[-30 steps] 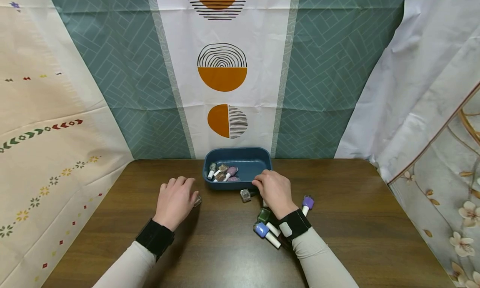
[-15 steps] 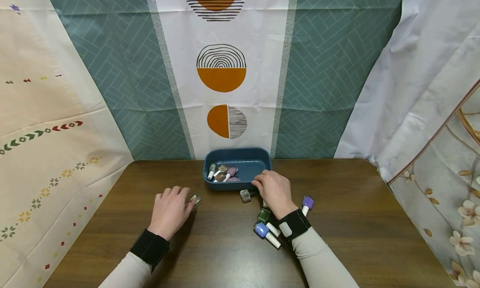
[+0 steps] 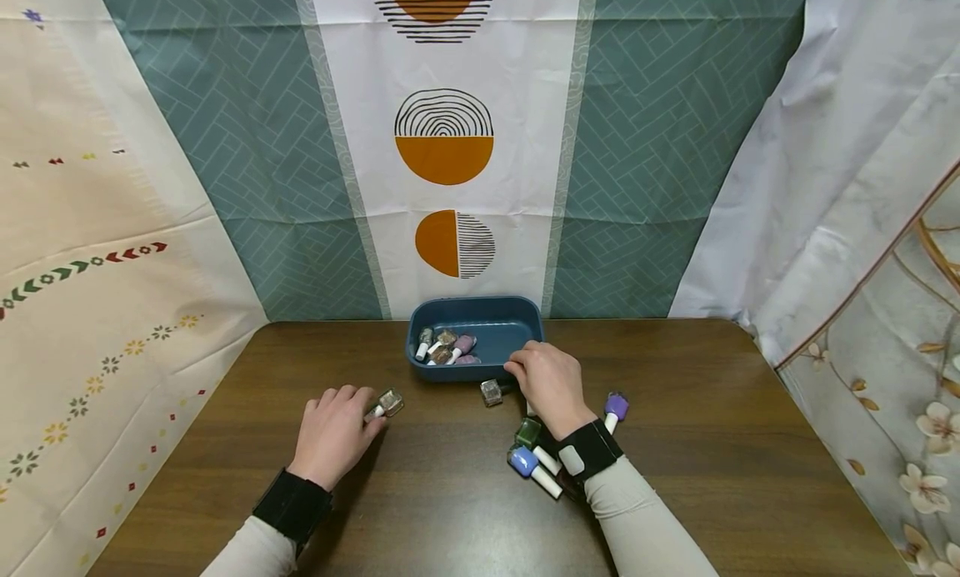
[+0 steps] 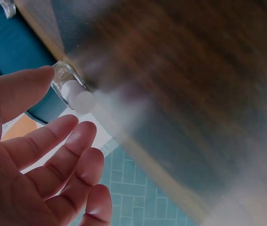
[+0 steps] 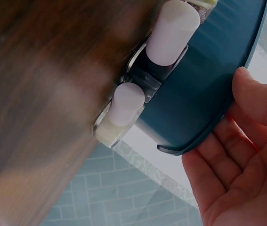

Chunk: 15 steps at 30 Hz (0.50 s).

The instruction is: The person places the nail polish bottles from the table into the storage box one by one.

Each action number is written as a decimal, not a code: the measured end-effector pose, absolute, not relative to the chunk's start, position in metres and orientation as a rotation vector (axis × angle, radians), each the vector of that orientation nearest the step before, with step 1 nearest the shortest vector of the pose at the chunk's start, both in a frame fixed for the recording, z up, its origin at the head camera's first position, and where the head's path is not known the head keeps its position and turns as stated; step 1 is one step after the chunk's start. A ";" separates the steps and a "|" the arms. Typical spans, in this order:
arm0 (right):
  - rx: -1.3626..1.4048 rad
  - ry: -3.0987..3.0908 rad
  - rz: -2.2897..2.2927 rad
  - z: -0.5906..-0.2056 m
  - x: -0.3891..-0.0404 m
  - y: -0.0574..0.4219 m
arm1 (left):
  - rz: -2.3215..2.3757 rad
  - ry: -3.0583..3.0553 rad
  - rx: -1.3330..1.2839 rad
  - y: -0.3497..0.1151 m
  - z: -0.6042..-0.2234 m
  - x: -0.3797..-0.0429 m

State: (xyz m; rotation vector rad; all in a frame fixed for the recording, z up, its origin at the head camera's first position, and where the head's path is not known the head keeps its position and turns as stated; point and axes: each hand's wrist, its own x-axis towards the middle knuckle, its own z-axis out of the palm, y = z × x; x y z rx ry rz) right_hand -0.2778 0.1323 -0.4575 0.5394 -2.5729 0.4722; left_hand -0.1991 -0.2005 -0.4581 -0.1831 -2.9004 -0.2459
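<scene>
A glittery nail polish bottle (image 3: pixel 391 401) with a white cap lies on the table. My left hand (image 3: pixel 330 435) is beside it, fingers loosely bent; in the left wrist view, the thumb tip overlaps the bottle (image 4: pixel 64 77) and the other fingertips sit apart from its cap. My right hand (image 3: pixel 551 383) holds the front right corner of the blue tray (image 3: pixel 510 343). In the right wrist view, its thumb lies on the outer wall of the tray (image 5: pixel 204 80), fingers past the rim. Several nail polish bottles (image 3: pixel 463 343) lie in the tray's left half.
Before the tray lies a grey glitter bottle (image 3: pixel 491 392). Green (image 3: pixel 528 432) and blue (image 3: pixel 522 460) bottles lie by my right wrist, and a purple one (image 3: pixel 617 404) to its right. A patterned cloth (image 3: pixel 450 227) hangs behind the table.
My left hand has drawn back left and toward me, uncovering the glittery bottle and its white cap. The right hand and the tray have stayed in place.
</scene>
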 end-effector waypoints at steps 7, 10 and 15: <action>0.534 -2.571 0.467 -0.458 -0.279 0.133 | -0.247 -2.914 -0.183 -0.200 -0.460 -0.201; 0.533 -2.568 0.467 -0.459 -0.279 0.133 | -0.240 -2.905 -0.192 -0.199 -0.461 -0.203; 0.536 -2.569 0.464 -0.459 -0.280 0.133 | -0.202 -2.893 -0.194 -0.199 -0.461 -0.204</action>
